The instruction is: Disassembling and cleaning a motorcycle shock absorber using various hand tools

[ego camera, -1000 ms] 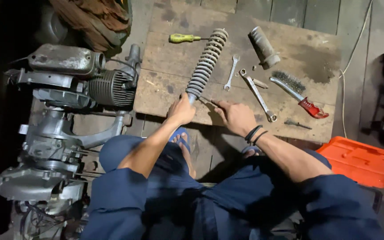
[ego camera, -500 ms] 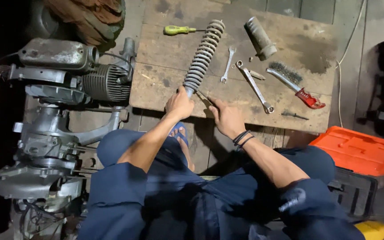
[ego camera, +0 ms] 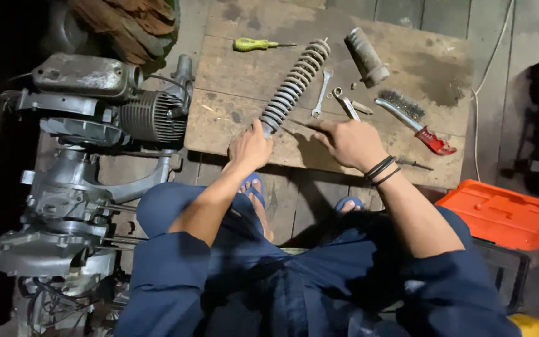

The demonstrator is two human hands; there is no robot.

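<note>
A coil-spring shock absorber point(ego camera: 294, 84) lies diagonally on a wooden board point(ego camera: 238, 68). My left hand point(ego camera: 249, 148) grips its lower end. My right hand point(ego camera: 350, 142), with black bands on the wrist, holds a thin dark tool point(ego camera: 301, 123) whose tip points toward the spring's lower end. A wrench point(ego camera: 346, 103) lies partly under my right hand's fingers.
On the board lie a yellow-handled screwdriver point(ego camera: 258, 44), a small spanner point(ego camera: 322, 93), a grey cylinder point(ego camera: 367, 57) and a red-handled wire brush point(ego camera: 414, 120). An engine block point(ego camera: 95, 118) stands at the left. An orange toolbox point(ego camera: 508, 213) sits at the right.
My right hand has moved right and up along the board, away from my left hand. The view has shifted; the spring stays in my left hand.
</note>
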